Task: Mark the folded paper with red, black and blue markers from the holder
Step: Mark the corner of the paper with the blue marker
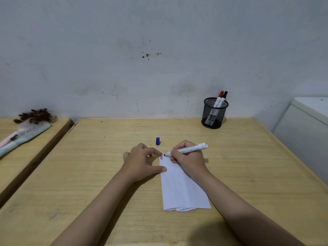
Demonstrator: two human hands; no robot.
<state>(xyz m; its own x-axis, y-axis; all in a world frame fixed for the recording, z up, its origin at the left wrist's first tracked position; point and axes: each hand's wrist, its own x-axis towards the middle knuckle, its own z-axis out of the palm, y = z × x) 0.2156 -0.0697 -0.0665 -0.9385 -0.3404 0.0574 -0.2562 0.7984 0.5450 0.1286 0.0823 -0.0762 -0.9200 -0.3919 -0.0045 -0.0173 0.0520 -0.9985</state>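
Observation:
A white folded paper [182,189] lies on the wooden table [99,174], long side running away from me. My right hand [188,160] grips an uncapped white marker [193,148], its tip touching the paper's far left corner beside short red and dark marks [161,157]. My left hand [142,162] presses fingertips on the paper's left edge. The blue cap [157,141] stands on the table just beyond the hands. At the back right, a black mesh holder [214,112] contains a red-capped marker [220,94] and a black-capped marker [225,94].
A second wooden surface [26,153] at the left carries a hairbrush [26,132] and a dark fuzzy object [34,115]. A white cabinet [305,132] stands against the table's right side. A pale wall rises behind the table.

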